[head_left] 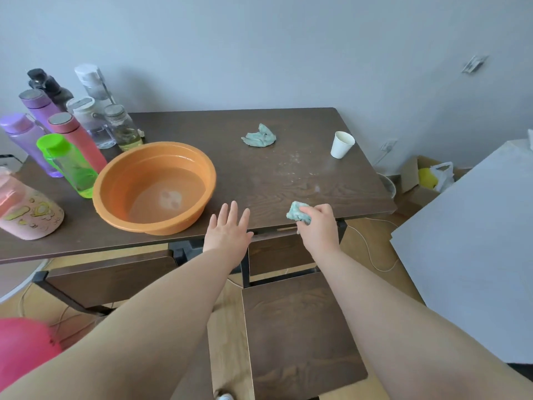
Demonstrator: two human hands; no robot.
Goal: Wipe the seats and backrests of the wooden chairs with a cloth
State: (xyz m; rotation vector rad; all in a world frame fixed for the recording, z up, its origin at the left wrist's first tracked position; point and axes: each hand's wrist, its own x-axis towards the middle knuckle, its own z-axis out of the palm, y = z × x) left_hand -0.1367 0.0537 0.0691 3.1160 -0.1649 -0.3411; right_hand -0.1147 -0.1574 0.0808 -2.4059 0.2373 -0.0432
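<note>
My right hand (318,226) grips a small green-white cloth (298,212) at the front edge of the dark wooden table (288,180). Just right of the orange basin (154,187), my left hand (227,229) is stretched out with straight fingers over that same edge and holds nothing. Below my arms stands a dark wooden chair with its seat (300,333) in front of me and its backrest (278,251) tucked under the table edge. A second chair's dark panel (112,280) shows lower left. Another crumpled green cloth (259,136) lies at the table's far middle.
The basin holds water. Several bottles (72,151) crowd the table's left end, with a pink jar (27,207) at its left front. A white paper cup (341,144) stands far right. A white board (473,243) leans at right, a pink balloon (23,350) lower left.
</note>
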